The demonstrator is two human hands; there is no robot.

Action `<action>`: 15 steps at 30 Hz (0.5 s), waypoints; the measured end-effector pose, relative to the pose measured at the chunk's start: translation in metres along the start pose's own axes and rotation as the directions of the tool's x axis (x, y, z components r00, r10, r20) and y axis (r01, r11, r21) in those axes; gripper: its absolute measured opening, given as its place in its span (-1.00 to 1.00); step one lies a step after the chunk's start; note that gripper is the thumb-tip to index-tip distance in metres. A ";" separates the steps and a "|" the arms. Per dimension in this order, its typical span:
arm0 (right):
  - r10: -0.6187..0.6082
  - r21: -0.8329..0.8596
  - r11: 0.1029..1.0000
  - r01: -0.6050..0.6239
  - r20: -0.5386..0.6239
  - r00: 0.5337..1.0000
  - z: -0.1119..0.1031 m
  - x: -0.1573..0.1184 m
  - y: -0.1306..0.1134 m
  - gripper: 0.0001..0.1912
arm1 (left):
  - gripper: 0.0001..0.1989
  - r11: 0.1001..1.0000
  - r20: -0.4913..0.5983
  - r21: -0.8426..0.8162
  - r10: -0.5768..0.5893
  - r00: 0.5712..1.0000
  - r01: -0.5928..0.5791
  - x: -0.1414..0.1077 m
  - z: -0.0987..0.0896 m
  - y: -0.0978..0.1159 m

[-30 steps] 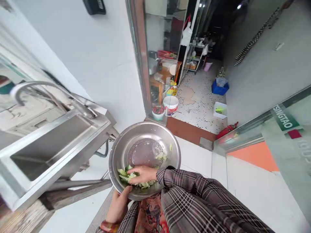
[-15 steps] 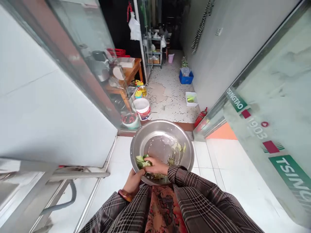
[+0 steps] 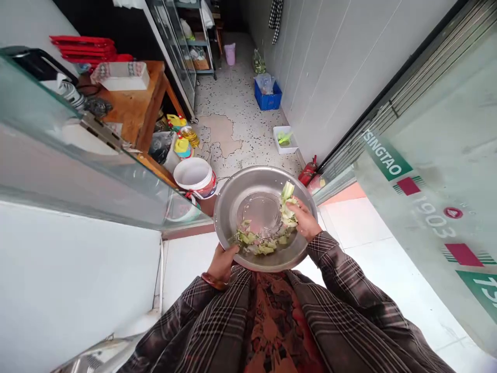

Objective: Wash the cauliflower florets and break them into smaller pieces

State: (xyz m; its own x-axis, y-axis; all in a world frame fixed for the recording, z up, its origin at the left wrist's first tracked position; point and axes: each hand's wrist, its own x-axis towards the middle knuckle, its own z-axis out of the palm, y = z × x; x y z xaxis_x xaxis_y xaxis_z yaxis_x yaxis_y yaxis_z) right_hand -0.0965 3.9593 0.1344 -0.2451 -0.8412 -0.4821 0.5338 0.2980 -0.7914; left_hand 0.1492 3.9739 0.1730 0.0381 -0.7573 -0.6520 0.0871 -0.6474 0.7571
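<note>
A wide metal basin (image 3: 233, 202) is held in front of my body, over the white tiled floor. My left hand (image 3: 223, 261) grips its near-left rim, thumb over the edge. In the basin's right side, my right hand (image 3: 305, 220) is closed around a bunch of pale green leafy vegetable pieces (image 3: 288, 204). More loose leaf pieces (image 3: 266, 244) lie in shallow water along the near side of the basin. Parts of the right fingers are hidden behind the leaves.
A glass door (image 3: 438, 155) stands at the right, a glass panel (image 3: 97, 171) at the left. Past the doorway are a white bucket (image 3: 194, 173), a wooden table (image 3: 132, 111), a fire extinguisher (image 3: 308, 171), a white tub (image 3: 286, 147) and a blue crate (image 3: 267, 101).
My right hand has moved from the basin's near-left side to its right side, with leaves in it. My left hand still holds the rim. The view has moved closer to the doorway.
</note>
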 end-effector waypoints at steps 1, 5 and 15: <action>-0.004 -0.003 1.000 0.004 -0.029 1.000 0.007 0.011 -0.009 -0.34 | -0.64 1.000 0.020 0.011 -0.009 1.000 0.009 0.013 0.002 0.014; 0.045 -0.032 0.999 -0.045 -0.002 0.999 0.049 0.045 -0.016 -0.36 | -0.64 0.999 0.080 0.054 -0.015 0.997 0.010 0.063 0.003 0.065; 0.055 -0.132 0.990 -0.044 0.084 0.995 0.128 0.160 -0.028 -0.33 | -0.69 0.996 -0.004 -0.008 -0.088 0.996 0.088 0.170 0.001 0.132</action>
State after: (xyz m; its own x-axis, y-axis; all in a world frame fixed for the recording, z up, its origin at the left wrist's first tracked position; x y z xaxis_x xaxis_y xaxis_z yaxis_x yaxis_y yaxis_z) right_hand -0.0464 3.7586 0.1274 -0.1467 -0.8584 -0.4916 0.4324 0.3914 -0.8123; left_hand 0.1667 3.7596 0.1620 0.0341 -0.6971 -0.7161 0.0984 -0.7107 0.6966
